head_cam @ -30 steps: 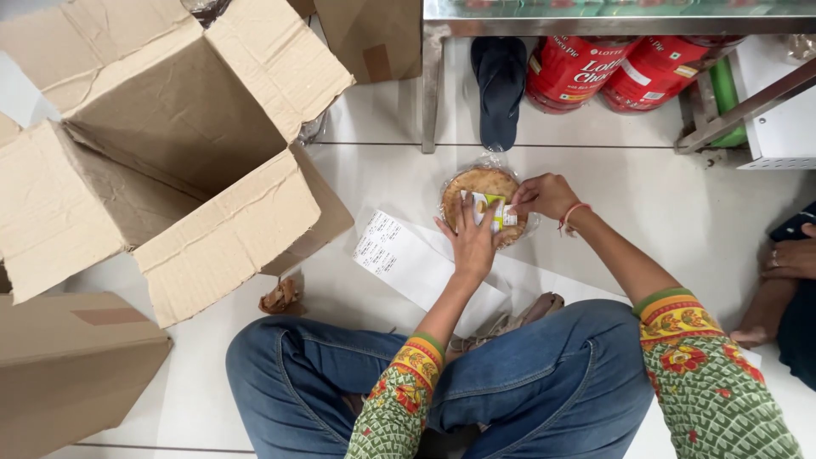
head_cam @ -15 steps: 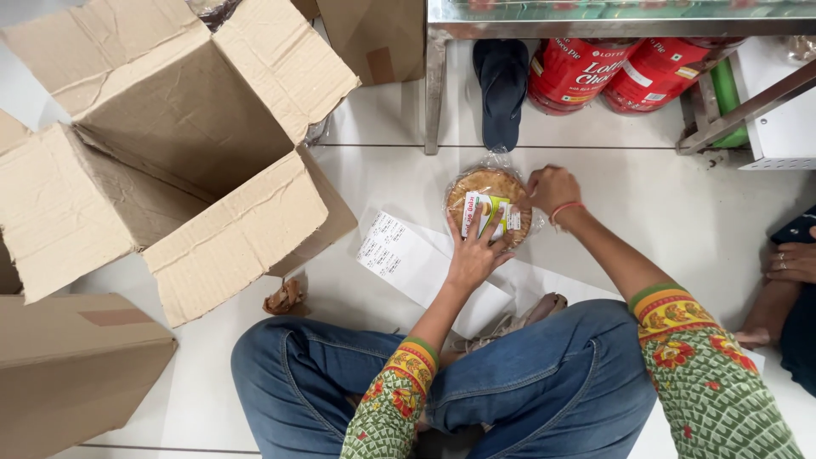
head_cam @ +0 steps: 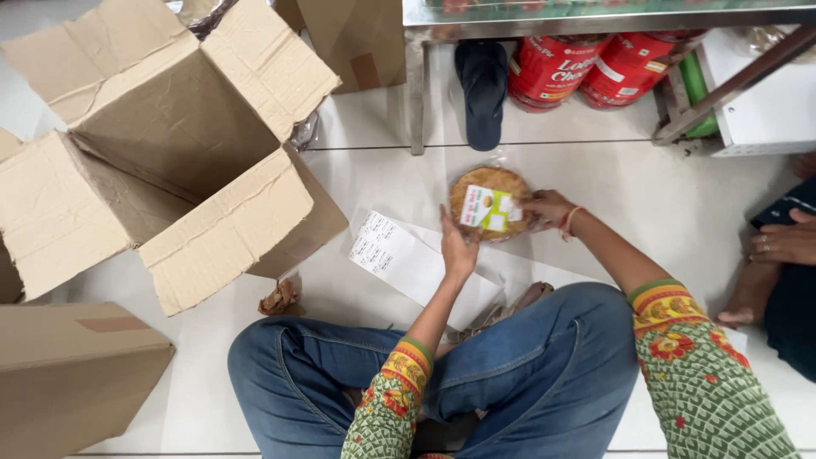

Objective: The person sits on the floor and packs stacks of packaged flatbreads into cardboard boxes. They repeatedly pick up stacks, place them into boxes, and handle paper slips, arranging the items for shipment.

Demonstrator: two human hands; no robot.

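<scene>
1. The person sits cross-legged on the white tiled floor [head_cam: 374,161] in blue jeans [head_cam: 510,374], with bright patterned sleeves on both arms.
2. A closed brown cardboard box [head_cam: 68,374] lies at the near left edge of the floor.
3. A small crumpled brown scrap [head_cam: 279,298] lies on the floor, just in front of the person's left knee.
4. A long white paper slip [head_cam: 408,262] with printed lines lies flat on the floor, just in front of the legs.
5. The left hand [head_cam: 457,245] reaches over the slip. Its fingers are spread out and press against the left side of a round flat packet [head_cam: 490,202].
6. The right hand [head_cam: 548,208] has a thin band at the wrist. Its grip is closed on the right edge of the packet.
7. The packet is clear wrap around a golden brown disc, with a white and green label on top. It sits low between both hands, near the middle of the floor. I cannot tell if it touches the floor.
8. Another person's hand [head_cam: 786,240] rests at the right edge of the floor, well apart from the packet.
9. A big open cardboard box [head_cam: 161,144] lies on its side at the far left, flaps spread wide.
10. Farther back, a dark slipper [head_cam: 483,89] and two red tubs [head_cam: 586,68] sit under a metal shelf [head_cam: 595,13].
</scene>
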